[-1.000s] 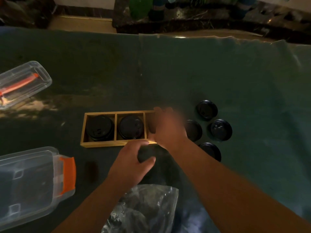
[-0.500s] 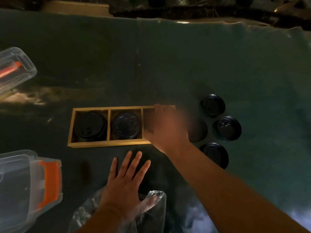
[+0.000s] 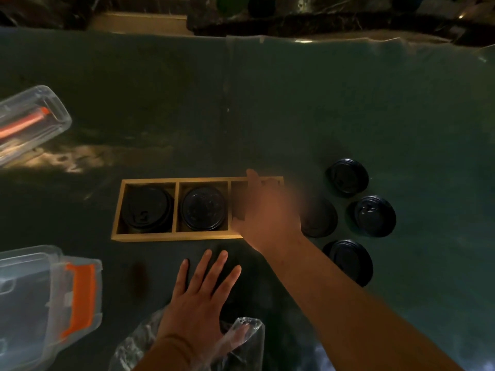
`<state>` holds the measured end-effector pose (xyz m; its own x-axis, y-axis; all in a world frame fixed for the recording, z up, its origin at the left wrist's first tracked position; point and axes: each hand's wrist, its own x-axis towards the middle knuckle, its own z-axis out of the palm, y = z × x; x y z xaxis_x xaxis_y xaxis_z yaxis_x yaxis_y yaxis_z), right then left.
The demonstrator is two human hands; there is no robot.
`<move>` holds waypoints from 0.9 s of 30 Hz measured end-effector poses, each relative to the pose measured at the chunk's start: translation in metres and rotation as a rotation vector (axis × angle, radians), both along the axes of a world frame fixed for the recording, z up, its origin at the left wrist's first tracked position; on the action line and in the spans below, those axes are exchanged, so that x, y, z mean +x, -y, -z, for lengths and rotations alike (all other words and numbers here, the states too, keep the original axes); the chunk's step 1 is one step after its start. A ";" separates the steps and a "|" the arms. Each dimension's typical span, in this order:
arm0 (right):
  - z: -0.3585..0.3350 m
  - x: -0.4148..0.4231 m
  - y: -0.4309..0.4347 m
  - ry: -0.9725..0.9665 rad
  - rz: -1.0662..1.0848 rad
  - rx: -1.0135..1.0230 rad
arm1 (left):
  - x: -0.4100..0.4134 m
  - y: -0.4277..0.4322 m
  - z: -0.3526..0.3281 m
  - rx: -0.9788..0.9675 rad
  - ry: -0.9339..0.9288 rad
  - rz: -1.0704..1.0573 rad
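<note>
The right hand (image 3: 267,212), blurred, covers the right compartment of the tray (image 3: 171,236); its grip cannot be told. The left hand (image 3: 198,298) lies flat, fingers spread, on open surface (image 3: 294,116) near the tray. Four round black lids (image 3: 375,216) lie just right.

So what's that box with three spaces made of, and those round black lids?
The tray looks like pale unpainted wood: thin straight slats, matte and light tan. The black lids look like thin moulded plastic with a slight gloss, since light glints on their raised rims. The light is dim, so this is not certain.
</note>
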<state>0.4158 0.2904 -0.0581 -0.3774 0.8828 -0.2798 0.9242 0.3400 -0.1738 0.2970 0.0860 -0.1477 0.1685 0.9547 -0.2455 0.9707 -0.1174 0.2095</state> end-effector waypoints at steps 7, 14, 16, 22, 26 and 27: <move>0.002 0.006 0.002 -0.049 -0.007 0.016 | -0.001 0.000 -0.001 0.012 -0.001 0.001; -0.002 0.012 0.000 -0.102 -0.022 -0.038 | 0.002 0.000 -0.003 0.030 -0.019 -0.006; -0.003 0.013 0.000 -0.112 -0.024 -0.034 | 0.002 0.000 -0.005 0.031 -0.019 -0.012; -0.001 0.010 -0.001 -0.054 -0.054 0.001 | 0.002 -0.002 -0.010 0.011 -0.010 -0.014; 0.000 0.010 -0.001 -0.037 -0.053 0.003 | 0.002 -0.003 -0.012 -0.006 -0.005 -0.017; -0.001 0.010 -0.001 -0.036 -0.054 0.002 | 0.002 -0.003 -0.012 -0.010 -0.005 -0.015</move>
